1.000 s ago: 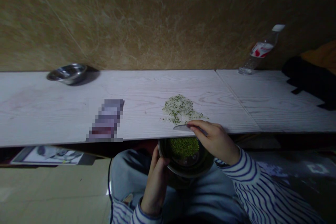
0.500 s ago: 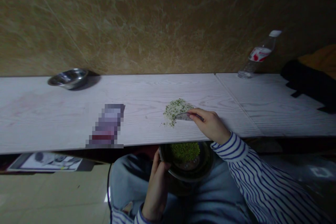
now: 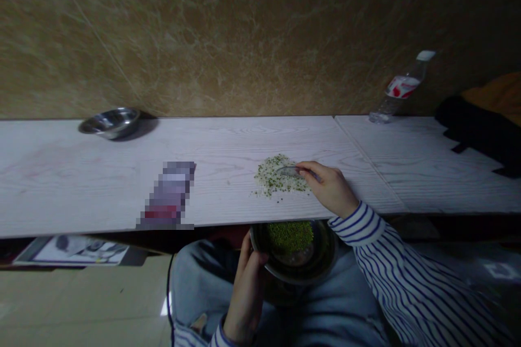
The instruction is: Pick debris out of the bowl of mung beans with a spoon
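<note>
A spread of white grains mixed with green beans [image 3: 271, 173] lies on the white wood-grain table [image 3: 220, 173]. Over it, my right hand [image 3: 329, 187] pinches a thin, greyish flat tool [image 3: 288, 171], whose exact kind I cannot make out. Below the table's front edge, my left hand [image 3: 248, 287] grips the left rim of a metal bowl [image 3: 299, 279], thumb on the rim. Green beans [image 3: 291, 236] fill the far side of this tilted bowl, above my lap.
A steel bowl [image 3: 112, 124] sits at the back left. Nearer the front edge lies a pixelated flat object [image 3: 169, 195]. A plastic bottle [image 3: 401, 89] stands at the back right, beside dark cloth [image 3: 476, 130]. The wall [image 3: 244, 38] rises behind.
My right hand and the tool have moved slightly up over the pile. Its grains now reach farther right and toward the front edge. The view has shifted slightly.
</note>
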`<state>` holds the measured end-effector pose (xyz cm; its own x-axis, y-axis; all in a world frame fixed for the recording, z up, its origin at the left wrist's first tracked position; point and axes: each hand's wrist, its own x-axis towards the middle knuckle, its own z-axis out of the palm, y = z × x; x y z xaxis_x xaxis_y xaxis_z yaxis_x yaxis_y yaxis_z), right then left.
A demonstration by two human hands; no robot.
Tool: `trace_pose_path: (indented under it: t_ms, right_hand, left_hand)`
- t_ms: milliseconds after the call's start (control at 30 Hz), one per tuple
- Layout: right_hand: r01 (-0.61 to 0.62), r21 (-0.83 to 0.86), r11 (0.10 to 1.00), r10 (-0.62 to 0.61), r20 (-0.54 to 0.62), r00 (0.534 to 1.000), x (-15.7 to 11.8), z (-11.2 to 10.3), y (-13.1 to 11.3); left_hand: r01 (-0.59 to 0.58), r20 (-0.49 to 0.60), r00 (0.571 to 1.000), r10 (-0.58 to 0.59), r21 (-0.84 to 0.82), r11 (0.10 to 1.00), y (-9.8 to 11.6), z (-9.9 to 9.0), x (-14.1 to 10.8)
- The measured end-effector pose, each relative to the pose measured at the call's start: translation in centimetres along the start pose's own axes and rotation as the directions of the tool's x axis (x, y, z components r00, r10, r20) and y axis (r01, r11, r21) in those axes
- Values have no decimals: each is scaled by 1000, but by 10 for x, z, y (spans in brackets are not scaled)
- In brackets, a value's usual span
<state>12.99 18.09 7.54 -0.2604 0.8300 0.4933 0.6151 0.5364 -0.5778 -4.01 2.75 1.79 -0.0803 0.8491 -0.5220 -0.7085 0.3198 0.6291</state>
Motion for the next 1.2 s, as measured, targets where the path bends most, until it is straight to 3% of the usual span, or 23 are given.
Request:
trace_pose_path:
  t_ms: [300, 533, 867, 1200]
  right_hand:
    - [50, 38, 998, -53, 85, 995, 3, 12, -5]
    - [100, 34, 994, -105, 161, 981, -5, 0, -6]
    - [150, 16, 989, -150, 155, 976, -7, 6, -14]
    - [236, 57, 970, -243, 196, 950, -23, -9, -17]
  left_hand:
    - [-8, 12, 1000, 8, -9, 1000, 4, -1, -1]
    - [-18, -2, 1000, 18, -22, 1000, 4, -1, -2]
    - [-15, -19, 1000, 16, 17, 1000, 6, -1, -3]
    - [-28, 3, 1000, 28, 18, 999, 8, 3, -6]
